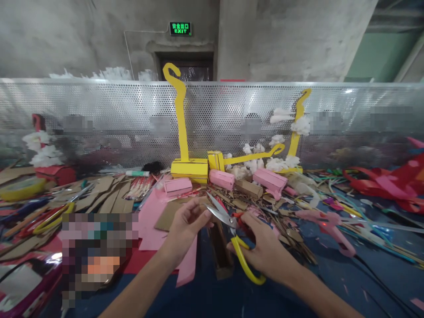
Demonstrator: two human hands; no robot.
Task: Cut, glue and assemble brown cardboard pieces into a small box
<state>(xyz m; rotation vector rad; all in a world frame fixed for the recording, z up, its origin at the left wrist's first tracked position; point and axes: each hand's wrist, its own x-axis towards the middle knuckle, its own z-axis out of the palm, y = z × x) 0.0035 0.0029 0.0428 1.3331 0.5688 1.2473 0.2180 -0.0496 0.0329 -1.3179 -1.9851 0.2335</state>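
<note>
So the scissors with shiny metal blades, one yellow handle loop and some red on the other (232,221) are up over the near middle of the table, blades spread and pointing to the far left. The person's right hand (265,245) is wrapped around the handles. The left hand (188,223) is right by the blades, thumb and fingers curled close together, but I can't tell if there's anything pinched in there.

Just below the hands there's a long open trough of brown cardboard (224,270) on the dark blue tabletop (205,300). Flat pink paper sheets (150,227) lie to the left of it, partly behind the left forearm.

A bit farther out, three pink box-like prisms (178,187) sit in a loose row, with a plain brown cardboard block (249,189) between the middle and right ones. Behind those, a yellow block with a tall hook-topped strip (189,168) stands upright, and a similar yellow piece (216,161) is tipped over just to its right, strip pointing right. Off to the right there's a pink glue gun (331,225) with a red light glowing, and beyond it a tangle of red ribbon-like strips (367,181). Along the far side runs a perforated metal panel (132,106), with a green EXIT sign (180,28) above it on the concrete wall.
</note>
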